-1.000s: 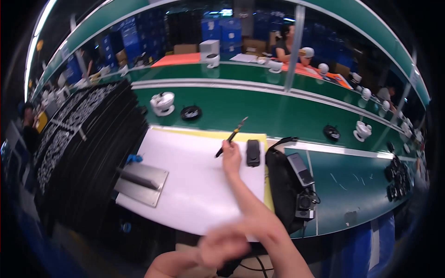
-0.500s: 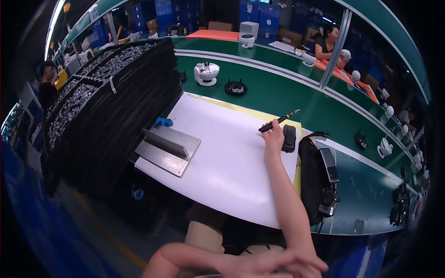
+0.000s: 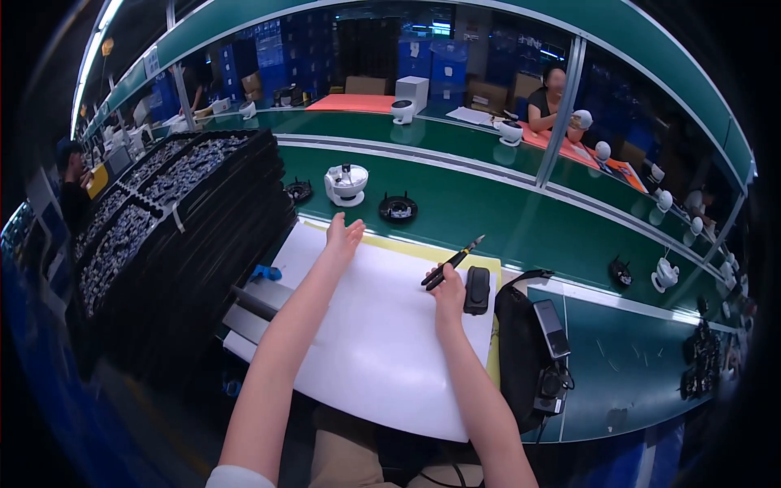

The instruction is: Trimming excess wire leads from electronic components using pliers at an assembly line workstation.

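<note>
My left hand [image 3: 345,236] reaches out over the far left edge of the white sheet [image 3: 382,350], fingers stretched and apart, holding nothing. Just beyond it stands a white rounded device [image 3: 346,185] with an open top, and it looks untouched. A round black part [image 3: 398,207] lies to the right of this device, and another black part [image 3: 299,191] to its left. My right hand [image 3: 447,291] is closed round the dark handles of slim pliers [image 3: 457,259], whose tips point away and to the right. Beside that hand lies a small dark case [image 3: 477,290].
Tall stacked black trays [image 3: 195,268] of small parts rise at the left. A metal plate with an upright bar [image 3: 262,306] is partly behind my left forearm. At the right lie a black bag [image 3: 514,350] and a handheld device [image 3: 551,328]. A co-worker [image 3: 547,106] sits across the green belt.
My left hand has gone from low near my body, across my right forearm, to far forward at the sheet's edge. My right hand still holds the pliers. The view has tilted up.
</note>
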### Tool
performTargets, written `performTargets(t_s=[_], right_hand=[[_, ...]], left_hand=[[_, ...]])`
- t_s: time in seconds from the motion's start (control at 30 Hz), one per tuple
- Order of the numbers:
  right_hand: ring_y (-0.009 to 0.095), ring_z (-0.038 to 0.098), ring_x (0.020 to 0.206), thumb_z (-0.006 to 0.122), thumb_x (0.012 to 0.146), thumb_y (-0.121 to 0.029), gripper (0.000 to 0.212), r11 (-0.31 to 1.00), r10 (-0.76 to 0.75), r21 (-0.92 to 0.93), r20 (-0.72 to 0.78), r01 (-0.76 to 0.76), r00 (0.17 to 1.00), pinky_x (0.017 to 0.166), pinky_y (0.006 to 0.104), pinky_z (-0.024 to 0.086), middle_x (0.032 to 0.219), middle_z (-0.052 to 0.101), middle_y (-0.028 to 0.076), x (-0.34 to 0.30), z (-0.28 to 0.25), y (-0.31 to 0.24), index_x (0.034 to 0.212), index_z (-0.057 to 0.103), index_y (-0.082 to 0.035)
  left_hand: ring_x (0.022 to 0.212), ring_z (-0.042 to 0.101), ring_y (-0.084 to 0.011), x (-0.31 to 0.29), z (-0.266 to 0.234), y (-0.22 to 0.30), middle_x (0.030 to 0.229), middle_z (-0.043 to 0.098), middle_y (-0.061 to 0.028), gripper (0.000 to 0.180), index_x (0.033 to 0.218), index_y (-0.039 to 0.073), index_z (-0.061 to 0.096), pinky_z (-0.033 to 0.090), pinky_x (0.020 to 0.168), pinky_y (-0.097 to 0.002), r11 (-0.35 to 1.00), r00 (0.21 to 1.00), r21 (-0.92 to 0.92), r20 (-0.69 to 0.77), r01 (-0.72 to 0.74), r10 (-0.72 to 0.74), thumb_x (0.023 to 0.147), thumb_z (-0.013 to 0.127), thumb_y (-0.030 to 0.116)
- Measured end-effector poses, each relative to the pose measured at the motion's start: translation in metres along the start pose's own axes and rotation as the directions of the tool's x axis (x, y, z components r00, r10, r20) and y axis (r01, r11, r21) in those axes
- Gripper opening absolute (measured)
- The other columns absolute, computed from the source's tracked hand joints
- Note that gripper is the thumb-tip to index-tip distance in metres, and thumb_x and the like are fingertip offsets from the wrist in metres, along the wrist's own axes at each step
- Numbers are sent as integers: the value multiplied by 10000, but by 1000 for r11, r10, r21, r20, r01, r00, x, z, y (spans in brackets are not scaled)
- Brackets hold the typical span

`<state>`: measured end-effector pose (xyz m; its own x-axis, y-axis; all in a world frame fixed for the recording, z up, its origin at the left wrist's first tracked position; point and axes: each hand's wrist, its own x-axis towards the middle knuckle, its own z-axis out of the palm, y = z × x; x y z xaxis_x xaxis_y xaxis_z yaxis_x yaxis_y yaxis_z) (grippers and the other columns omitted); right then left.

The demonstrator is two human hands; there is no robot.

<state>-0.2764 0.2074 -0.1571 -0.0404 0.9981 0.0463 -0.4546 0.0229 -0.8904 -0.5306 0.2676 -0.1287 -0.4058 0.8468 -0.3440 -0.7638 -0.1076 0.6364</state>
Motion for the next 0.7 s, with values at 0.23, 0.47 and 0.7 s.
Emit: performTargets(t_s=[0.23, 0.47, 0.7], right_hand=[[169, 580, 917, 494, 914, -345, 392, 1000, -4, -14, 46, 4, 999, 815, 295, 461, 953, 573, 89, -2, 1, -1, 1069, 508, 15], [161, 580, 926, 509, 915, -286, 370, 1000, 6, 0, 43, -6, 999, 767, 275, 488, 956, 558, 90, -6, 7, -8, 1089, 487, 40], [174, 574, 919, 495, 912, -328, 385, 996, -11, -87, 44, 15, 999, 809, 295, 460, 957, 564, 101, -2, 7, -8, 1075, 497, 21]], left_hand=[[963, 590, -328, 93, 37, -6, 1186, 455, -229, 756, 1382, 322, -68, 504, 802, -367, 968, 977, 130, 13, -215, 215, 889, 483, 480], [1074, 500, -302, 154, 19, -28, 1340, 253, -170, 589, 1354, 256, 48, 504, 815, -405, 897, 896, 43, 96, -440, 434, 939, 465, 284], [1073, 501, -308, 137, 33, -28, 1324, 263, -162, 471, 1314, 102, 141, 569, 739, -351, 846, 855, 126, 60, -519, 515, 941, 421, 168]])
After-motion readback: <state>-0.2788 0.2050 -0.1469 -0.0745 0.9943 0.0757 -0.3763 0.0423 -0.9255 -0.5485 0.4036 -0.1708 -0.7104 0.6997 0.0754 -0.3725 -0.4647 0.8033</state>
